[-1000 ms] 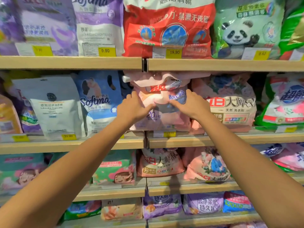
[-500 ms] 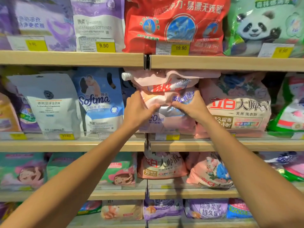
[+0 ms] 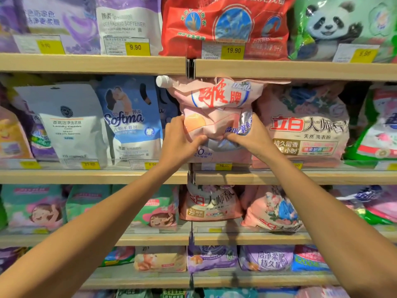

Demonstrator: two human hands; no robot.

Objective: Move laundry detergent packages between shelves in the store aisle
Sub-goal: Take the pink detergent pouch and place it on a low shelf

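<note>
A pink detergent pouch [image 3: 217, 108] with red characters and a white screw cap at its top left stands on the second shelf [image 3: 300, 177], its top folded under the shelf above. My left hand [image 3: 180, 138] grips its lower left side. My right hand [image 3: 251, 136] grips its lower right side. Both thumbs press into the front of the pouch near its middle. The bottom of the pouch is partly hidden behind my hands.
A blue Softma pouch [image 3: 131, 119] stands just left, a big pink powder bag [image 3: 305, 127] just right. A red bag [image 3: 225, 24] sits on the shelf above [image 3: 92, 64]. Lower shelves hold pink, green and purple bags. Yellow price tags line the shelf edges.
My view has moved closer to the shelf. Both hands have closed in on the pouch's lower middle, and the pouch front is more crumpled, its red logo now showing.
</note>
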